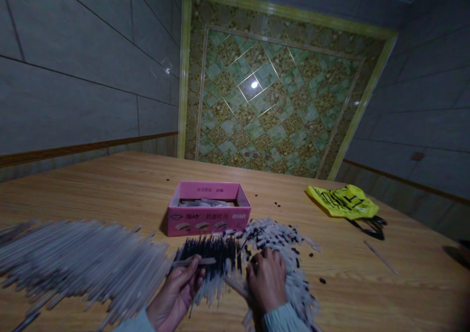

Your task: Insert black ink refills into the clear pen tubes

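Note:
My left hand pinches a thin, translucent whitish tube between thumb and fingers, held nearly level. Just beyond and under it lies a bundle of slim sticks with black ends and clear lower parts. Over the pile of small white and black pieces, my right hand is closed, knuckles up and fingers curled down. Its fingertips are hidden, so what they grip cannot be made out. A pale tube lies beside this hand on its left.
A pink open box with pale sticks inside stands behind the bundle. Many clear tubes spread across the left of the wooden table. To the right are a yellow bag with black straps and a lone stick.

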Action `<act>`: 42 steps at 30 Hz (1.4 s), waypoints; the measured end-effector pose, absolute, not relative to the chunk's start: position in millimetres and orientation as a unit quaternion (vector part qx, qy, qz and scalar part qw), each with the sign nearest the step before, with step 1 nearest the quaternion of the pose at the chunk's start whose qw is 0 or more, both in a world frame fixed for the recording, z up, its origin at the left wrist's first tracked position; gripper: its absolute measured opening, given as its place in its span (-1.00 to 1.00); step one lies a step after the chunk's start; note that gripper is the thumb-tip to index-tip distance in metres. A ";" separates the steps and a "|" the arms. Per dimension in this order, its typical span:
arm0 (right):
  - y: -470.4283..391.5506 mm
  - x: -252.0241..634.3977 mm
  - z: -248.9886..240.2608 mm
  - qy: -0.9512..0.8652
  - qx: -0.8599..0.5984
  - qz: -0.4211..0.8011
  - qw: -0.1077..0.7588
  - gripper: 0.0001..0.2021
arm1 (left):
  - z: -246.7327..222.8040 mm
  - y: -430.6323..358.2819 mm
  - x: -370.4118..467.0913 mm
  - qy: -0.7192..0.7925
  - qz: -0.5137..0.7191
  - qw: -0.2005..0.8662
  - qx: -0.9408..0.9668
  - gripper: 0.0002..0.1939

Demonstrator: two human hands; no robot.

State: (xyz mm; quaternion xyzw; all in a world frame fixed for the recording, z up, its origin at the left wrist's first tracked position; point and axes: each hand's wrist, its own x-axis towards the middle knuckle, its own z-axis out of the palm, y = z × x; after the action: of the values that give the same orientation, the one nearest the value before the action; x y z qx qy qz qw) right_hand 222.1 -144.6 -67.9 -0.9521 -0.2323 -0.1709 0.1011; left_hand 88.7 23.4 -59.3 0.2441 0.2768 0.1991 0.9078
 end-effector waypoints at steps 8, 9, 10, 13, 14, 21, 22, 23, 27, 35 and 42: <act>-139.1 221.8 -74.0 -0.234 -0.951 -0.159 0.123 -0.77 | -59.0 24.3 88.7 0.273 0.200 0.908 0.246 -0.79; -139.0 221.5 -73.6 -0.241 -0.948 -0.165 0.127 -0.76 | -58.8 24.3 88.8 0.274 0.201 0.908 0.246 -0.79; -139.0 221.3 -73.1 -0.250 -0.944 -0.172 0.131 -0.75 | -58.7 24.3 88.9 0.275 0.201 0.907 0.246 -0.79; -139.5 221.2 -72.1 -0.266 -0.935 -0.189 0.138 -0.76 | -60.5 24.7 89.2 0.273 0.201 0.907 0.249 -0.79; -139.5 221.3 -72.2 -0.266 -0.935 -0.189 0.139 -0.77 | -61.5 24.9 89.1 0.273 0.202 0.907 0.250 -0.80; -138.7 224.7 -75.2 -0.269 -0.933 -0.185 0.151 -0.81 | -59.3 23.2 87.7 0.273 0.199 0.903 0.265 -0.80; -138.9 225.3 -74.9 -0.267 -0.933 -0.185 0.154 -0.80 | -57.8 22.7 87.4 0.275 0.202 0.901 0.266 -0.80; -139.2 225.5 -74.2 -0.267 -0.932 -0.185 0.160 -0.80 | -56.5 22.2 87.0 0.277 0.204 0.901 0.266 -0.80; -137.6 218.5 -68.6 -0.286 -0.895 -0.179 0.291 -0.82 | -55.6 21.2 86.2 0.277 0.210 0.898 0.269 -0.81; -106.8 171.1 -74.7 -0.290 -0.621 0.103 0.721 -0.74 | -63.2 23.6 88.6 0.257 0.208 0.891 0.311 -0.84; -100.5 168.9 -79.0 -0.230 -0.524 0.184 0.799 -0.69 | -69.6 27.2 89.1 0.231 0.200 0.892 0.332 -0.80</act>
State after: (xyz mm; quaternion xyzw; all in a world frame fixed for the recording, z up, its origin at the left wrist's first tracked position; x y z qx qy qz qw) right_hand 168.9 -100.5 -79.0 -0.5242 -0.2298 0.1840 0.7991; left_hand 89.1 27.2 -69.6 0.3319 0.2313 0.1997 0.8925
